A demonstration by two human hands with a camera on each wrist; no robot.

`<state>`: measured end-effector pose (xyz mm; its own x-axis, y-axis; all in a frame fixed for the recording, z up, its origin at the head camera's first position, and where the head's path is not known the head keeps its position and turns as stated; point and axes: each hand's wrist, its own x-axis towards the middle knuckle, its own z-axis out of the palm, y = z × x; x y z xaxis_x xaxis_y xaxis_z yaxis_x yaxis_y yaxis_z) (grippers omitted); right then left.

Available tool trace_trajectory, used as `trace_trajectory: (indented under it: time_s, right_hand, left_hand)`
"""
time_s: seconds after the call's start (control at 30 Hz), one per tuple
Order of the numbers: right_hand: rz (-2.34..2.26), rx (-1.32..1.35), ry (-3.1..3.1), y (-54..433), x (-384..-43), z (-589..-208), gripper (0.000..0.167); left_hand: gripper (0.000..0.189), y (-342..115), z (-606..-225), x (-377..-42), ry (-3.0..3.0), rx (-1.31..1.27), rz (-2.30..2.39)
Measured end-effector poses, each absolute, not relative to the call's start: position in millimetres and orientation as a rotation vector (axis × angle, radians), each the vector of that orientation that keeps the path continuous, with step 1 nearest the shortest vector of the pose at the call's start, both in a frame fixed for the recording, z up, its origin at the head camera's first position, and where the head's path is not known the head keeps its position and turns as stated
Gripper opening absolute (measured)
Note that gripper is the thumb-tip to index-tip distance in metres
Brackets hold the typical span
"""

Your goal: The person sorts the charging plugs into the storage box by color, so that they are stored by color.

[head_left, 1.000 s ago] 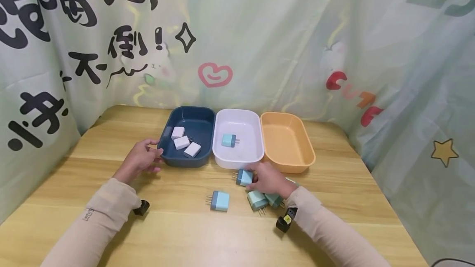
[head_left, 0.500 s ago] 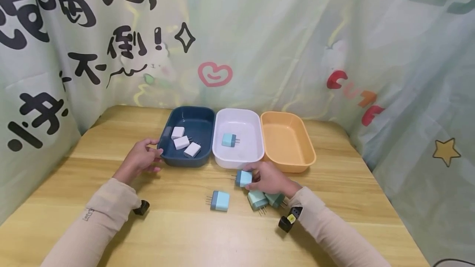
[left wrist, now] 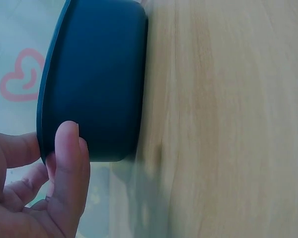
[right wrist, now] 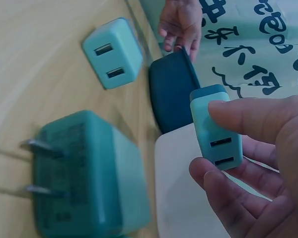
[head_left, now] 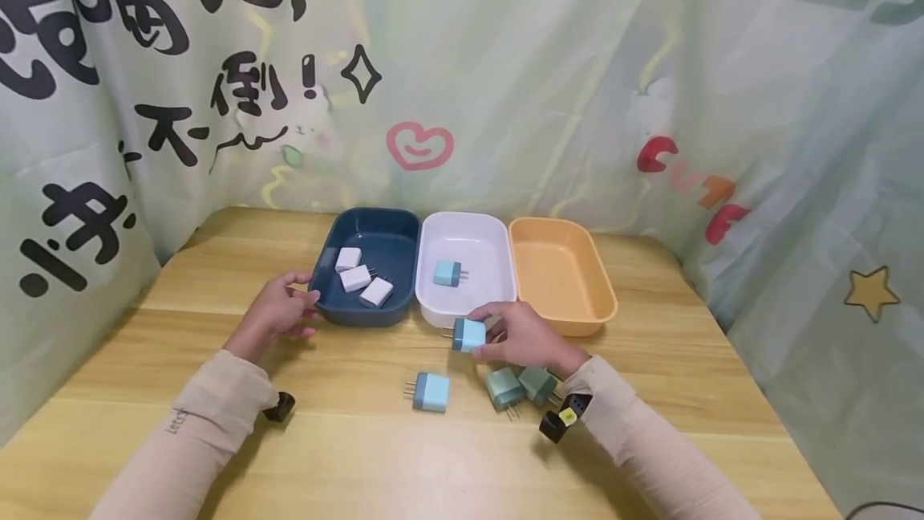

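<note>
My right hand (head_left: 523,335) pinches a light-blue plug charger (head_left: 469,335) between thumb and fingers, just above the table by the front of the white bin (head_left: 467,311). In the right wrist view two USB slots show on the held charger (right wrist: 218,131). My left hand (head_left: 277,311) holds the left front corner of the dark blue bin (head_left: 364,316), thumb and forefinger at its rim in the left wrist view. Another light-blue charger (head_left: 431,392) lies on the table. Two greenish chargers, one in front (head_left: 504,388), lie below my right hand.
Three white chargers, one of them in front (head_left: 376,292), lie in the dark blue bin. One light-blue charger (head_left: 447,273) lies in the white bin. An orange bin (head_left: 563,287) stands at the right of the row. A printed curtain (head_left: 505,62) hangs behind the wooden table (head_left: 346,456).
My right hand has lifted the light-blue charger slightly and brought it a little nearer the white bin. The left hand stays at the dark blue bin's corner.
</note>
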<state>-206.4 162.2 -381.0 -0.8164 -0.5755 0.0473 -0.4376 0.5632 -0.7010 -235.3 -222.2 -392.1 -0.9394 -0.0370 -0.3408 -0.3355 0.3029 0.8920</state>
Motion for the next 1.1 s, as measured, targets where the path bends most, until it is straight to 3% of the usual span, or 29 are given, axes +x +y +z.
trace_trajectory:
  time_s: [1.1]
  right_hand:
    - [-1.282, -0.507, 2.54, 150.5, -255.4, -359.8, 0.046]
  left_hand:
    - [0.053, -220.4, -390.2, -233.9, 2.343, -0.339, 1.66]
